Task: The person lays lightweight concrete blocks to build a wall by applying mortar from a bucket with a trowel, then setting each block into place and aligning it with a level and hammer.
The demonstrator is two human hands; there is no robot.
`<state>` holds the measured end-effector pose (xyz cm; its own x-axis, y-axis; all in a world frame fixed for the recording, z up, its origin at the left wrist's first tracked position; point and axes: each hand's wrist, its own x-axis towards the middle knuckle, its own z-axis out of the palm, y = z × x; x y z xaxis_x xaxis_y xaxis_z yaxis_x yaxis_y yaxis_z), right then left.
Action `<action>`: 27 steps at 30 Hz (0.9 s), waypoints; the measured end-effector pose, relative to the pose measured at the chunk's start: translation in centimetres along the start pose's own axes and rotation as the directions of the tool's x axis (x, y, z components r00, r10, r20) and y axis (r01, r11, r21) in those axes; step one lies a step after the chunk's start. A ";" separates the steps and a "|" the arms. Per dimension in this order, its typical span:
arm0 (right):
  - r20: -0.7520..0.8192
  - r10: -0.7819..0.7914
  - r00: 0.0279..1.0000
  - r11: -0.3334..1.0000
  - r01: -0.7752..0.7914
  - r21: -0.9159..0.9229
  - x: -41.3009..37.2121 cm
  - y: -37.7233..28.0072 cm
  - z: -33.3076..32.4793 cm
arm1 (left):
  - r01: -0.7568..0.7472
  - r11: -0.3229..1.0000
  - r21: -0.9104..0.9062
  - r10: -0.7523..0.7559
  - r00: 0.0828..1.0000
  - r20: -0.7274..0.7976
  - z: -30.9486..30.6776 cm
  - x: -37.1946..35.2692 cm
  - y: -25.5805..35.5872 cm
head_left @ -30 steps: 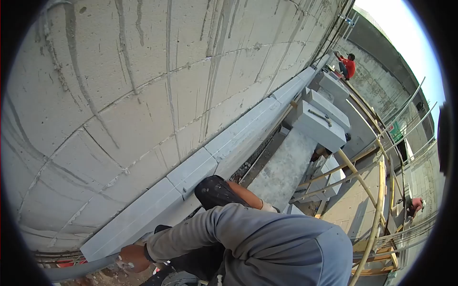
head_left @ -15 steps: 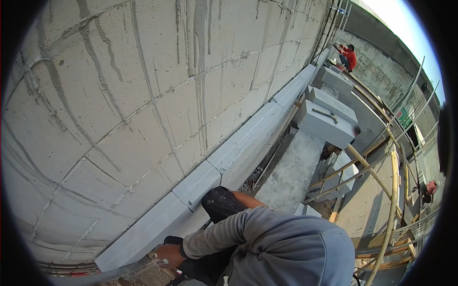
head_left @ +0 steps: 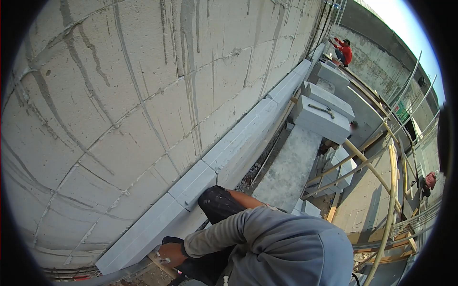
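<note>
At the bottom of the head view, my right arm in a grey sleeve [head_left: 214,234] bends down toward the wall's foot. My right hand [head_left: 172,256], smudged with white, is curled at the near end of the pale block row [head_left: 148,229]. Its fingers look closed, but what they hold, if anything, is hidden. Just under it lies a strip of wood [head_left: 163,268]. Beside the arm rises my dark-trousered knee [head_left: 220,204], close against the blocks. My left hand is out of view.
A tall block wall [head_left: 143,95] streaked with mortar fills the left. Stacked blocks [head_left: 319,121] carry a hammer [head_left: 322,110]. Bamboo poles [head_left: 392,190] stand at right. A person in red [head_left: 343,52] crouches at the far end; another person [head_left: 353,126] is partly hidden behind the stack.
The view has shifted slightly, so the wall and blocks sit a little further left. My right hand stays at almost the same place, with more of the wood strip showing below it.
</note>
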<state>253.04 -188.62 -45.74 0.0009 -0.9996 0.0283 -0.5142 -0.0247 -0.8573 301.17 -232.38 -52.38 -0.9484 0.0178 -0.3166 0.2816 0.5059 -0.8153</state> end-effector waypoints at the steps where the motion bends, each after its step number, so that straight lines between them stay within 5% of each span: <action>1: -0.038 -0.066 0.997 0.998 0.066 0.000 0.4 0.2 0.4 | 0.287 0.923 -0.258 -0.150 0.883 0.445 -0.3 -0.1 0.8; 6: -0.099 -0.175 0.980 0.984 0.177 0.016 3.3 -1.1 1.8 | 0.320 0.861 -0.395 -0.146 0.900 0.412 -2.3 -0.4 -0.3; 8: 0.008 -0.164 0.986 0.983 0.163 0.082 4.3 -2.3 1.4 | 0.349 0.841 -0.412 -0.149 0.883 0.445 -2.9 -0.5 -0.9; 11: 0.004 -0.223 0.975 0.974 0.223 0.047 4.6 -2.0 1.9 | 0.196 0.861 -0.469 -0.023 0.937 0.349 -2.8 -0.2 -1.4; 17: -0.017 -0.169 0.986 0.986 0.169 -0.006 3.7 -1.4 1.2 | 0.443 0.840 -0.312 -0.248 0.826 0.506 -1.8 0.4 0.6; 18: -0.017 -0.169 0.986 0.986 0.168 -0.005 3.7 -1.2 1.3 | 0.340 0.923 -0.180 -0.330 0.940 0.086 -1.5 0.6 0.2; 19: -0.011 -0.154 0.988 0.988 0.154 0.000 3.9 -1.0 1.5 | 0.295 0.956 -0.001 -0.276 0.894 -0.352 -1.4 0.6 -0.1; 20: -0.005 -0.140 0.990 0.990 0.140 0.004 3.9 -0.9 1.5 | 0.295 0.955 -0.001 -0.277 0.894 -0.352 -1.5 0.5 0.1; 21: -0.005 -0.141 0.990 0.990 0.141 0.004 3.9 -0.9 1.4 | 0.295 0.948 -0.118 -0.282 0.952 0.119 -2.3 0.4 0.3; 22: 0.007 -0.134 0.991 0.991 0.134 -0.004 3.9 -1.0 1.2 | 0.344 0.913 -0.219 -0.171 0.811 0.559 -2.7 0.3 0.4; 26: -0.026 -0.150 0.988 0.986 0.147 -0.074 3.6 -0.2 1.9 | 0.332 0.895 -0.298 -0.154 0.856 0.494 -1.8 0.0 0.1; 27: -0.026 -0.150 0.988 0.986 0.147 -0.075 3.5 0.0 2.0 | 0.331 0.941 -0.065 -0.326 0.942 0.080 -0.6 0.4 0.4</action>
<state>254.81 -192.15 -46.66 0.0554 -0.9839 0.1698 -0.5713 -0.1707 -0.8028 300.81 -231.63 -52.57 -0.9735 -0.2172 -0.0710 -0.0587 0.5383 -0.8407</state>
